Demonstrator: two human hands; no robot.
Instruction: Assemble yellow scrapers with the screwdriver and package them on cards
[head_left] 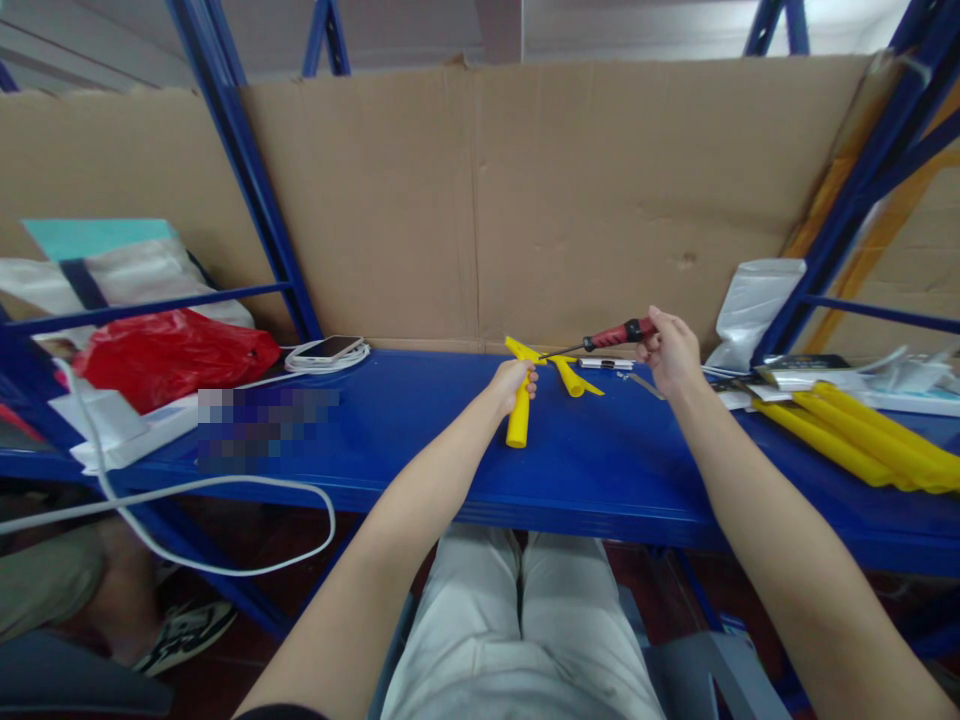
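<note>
My left hand [513,381] grips a yellow plastic piece [518,418] upright over the blue shelf [420,440]. My right hand [670,350] holds a screwdriver [613,337] with a red and black handle. Its thin shaft points left, and its tip meets the top of the yellow piece. A second yellow piece [571,376] lies on the shelf just behind, between my hands. A small white and dark tool [604,364] rests beside it.
Several long yellow bars [862,440] lie at the right with plastic bags [757,305]. A phone on a coiled white cable [328,351], a red bag [172,355] and white papers sit at the left. Cardboard backs the shelf. Another person's leg and shoe [184,630] show at lower left.
</note>
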